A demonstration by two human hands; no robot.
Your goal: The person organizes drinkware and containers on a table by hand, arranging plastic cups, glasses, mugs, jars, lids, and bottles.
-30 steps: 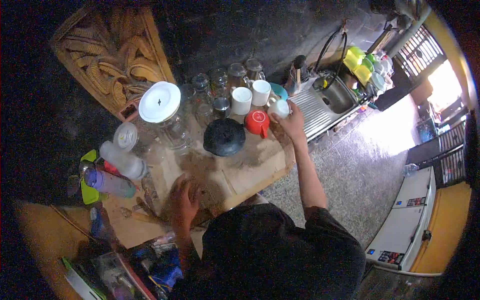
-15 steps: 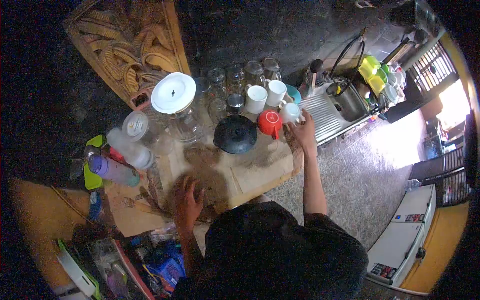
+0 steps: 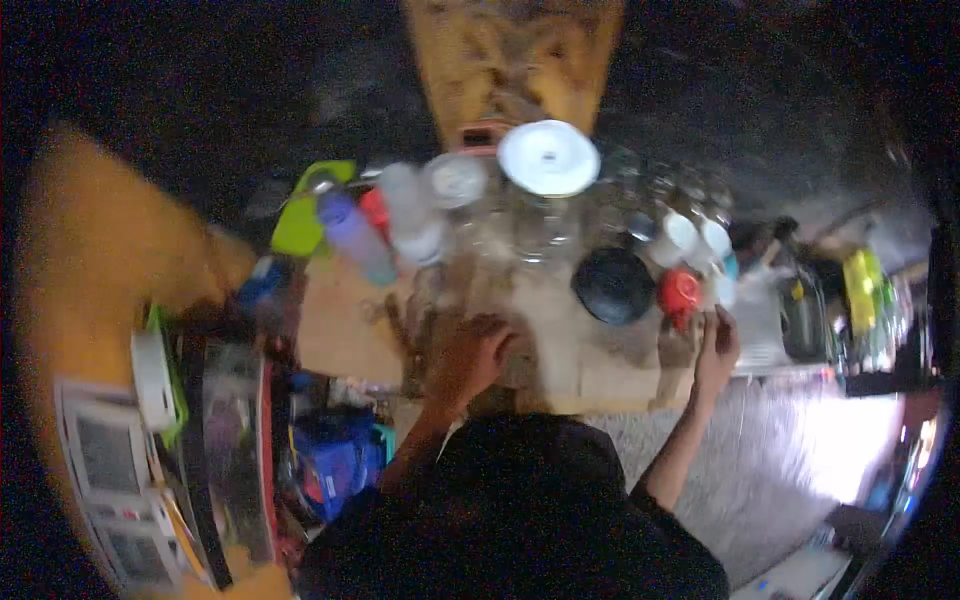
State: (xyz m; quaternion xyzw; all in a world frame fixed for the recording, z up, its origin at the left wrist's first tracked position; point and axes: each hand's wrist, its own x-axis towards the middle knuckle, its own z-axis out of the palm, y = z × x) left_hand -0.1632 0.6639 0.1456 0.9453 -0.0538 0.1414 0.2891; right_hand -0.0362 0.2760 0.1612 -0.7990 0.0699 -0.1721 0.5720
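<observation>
The view is smeared by motion. My right hand (image 3: 718,348) is at the front right of the table, its fingers apart and just below a small white cup (image 3: 723,290); whether they touch is not clear. Left of that cup a red cup (image 3: 680,292) stands upside down. A black rounded bowl-like thing (image 3: 613,286) lies beside the red one. Two white mugs (image 3: 676,240) stand behind them. Over the table's front middle hovers my left hand (image 3: 475,358), loosely curled with nothing visible in it.
A glass jar with a white lid (image 3: 548,160) stands at the back. To the left are a purple bottle (image 3: 352,235), a cloudy bottle (image 3: 412,220) and a green tray (image 3: 312,210). A sink (image 3: 803,320) adjoins on the right. Blue bags (image 3: 340,460) sit below the table's left.
My view has swung left, so the table's things appear further right. My right hand has drawn slightly back from the small white cup. My left hand stays over the table front, fingers more curled.
</observation>
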